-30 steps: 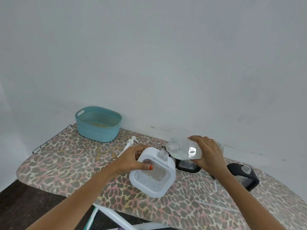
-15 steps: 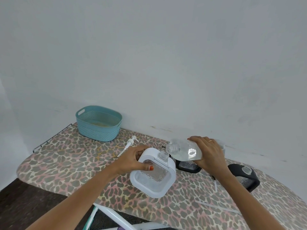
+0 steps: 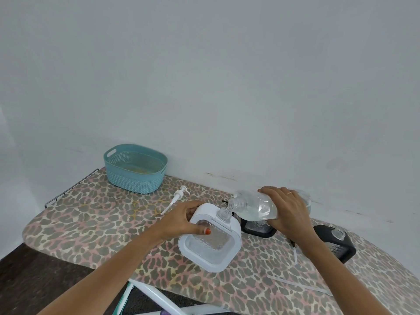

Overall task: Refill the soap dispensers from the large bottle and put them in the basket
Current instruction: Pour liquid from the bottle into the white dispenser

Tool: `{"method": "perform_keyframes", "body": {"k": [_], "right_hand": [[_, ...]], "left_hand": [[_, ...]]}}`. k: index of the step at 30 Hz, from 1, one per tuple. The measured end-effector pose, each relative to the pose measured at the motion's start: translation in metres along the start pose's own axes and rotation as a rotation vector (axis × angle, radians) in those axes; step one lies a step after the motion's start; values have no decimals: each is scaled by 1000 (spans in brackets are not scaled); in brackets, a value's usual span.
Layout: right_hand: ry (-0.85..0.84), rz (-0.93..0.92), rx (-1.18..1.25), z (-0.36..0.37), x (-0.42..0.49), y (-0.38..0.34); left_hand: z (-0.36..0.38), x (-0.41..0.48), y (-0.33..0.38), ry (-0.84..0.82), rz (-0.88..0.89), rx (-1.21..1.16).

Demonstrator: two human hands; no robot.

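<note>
Behind large bottle point(image 3: 256, 206), half-hidden black dispenser point(image 3: 259, 230)

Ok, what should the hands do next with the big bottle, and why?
Probably tip the large bottle a little steeper: its mouth is over the open neck of the white dispenser, the left hand steadies it, and liquid pools low in the bottle.

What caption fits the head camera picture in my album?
Refill time: right hand tips the big bottle into the white dispenser the left hand holds.
</note>
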State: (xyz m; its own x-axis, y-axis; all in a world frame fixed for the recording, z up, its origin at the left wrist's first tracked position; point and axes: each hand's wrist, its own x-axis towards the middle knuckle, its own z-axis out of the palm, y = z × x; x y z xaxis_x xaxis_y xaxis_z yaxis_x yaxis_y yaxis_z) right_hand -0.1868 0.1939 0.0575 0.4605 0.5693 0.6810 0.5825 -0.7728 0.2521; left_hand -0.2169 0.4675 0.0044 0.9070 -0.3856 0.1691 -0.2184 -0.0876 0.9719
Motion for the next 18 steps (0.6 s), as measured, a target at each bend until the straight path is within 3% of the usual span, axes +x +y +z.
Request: {"method": "perform_keyframes", "body": {"k": [18], "right_hand": [[-4,7,-12,-5,3,0]], "left_hand": [[-1,2,-7,30,-15,32]]}}
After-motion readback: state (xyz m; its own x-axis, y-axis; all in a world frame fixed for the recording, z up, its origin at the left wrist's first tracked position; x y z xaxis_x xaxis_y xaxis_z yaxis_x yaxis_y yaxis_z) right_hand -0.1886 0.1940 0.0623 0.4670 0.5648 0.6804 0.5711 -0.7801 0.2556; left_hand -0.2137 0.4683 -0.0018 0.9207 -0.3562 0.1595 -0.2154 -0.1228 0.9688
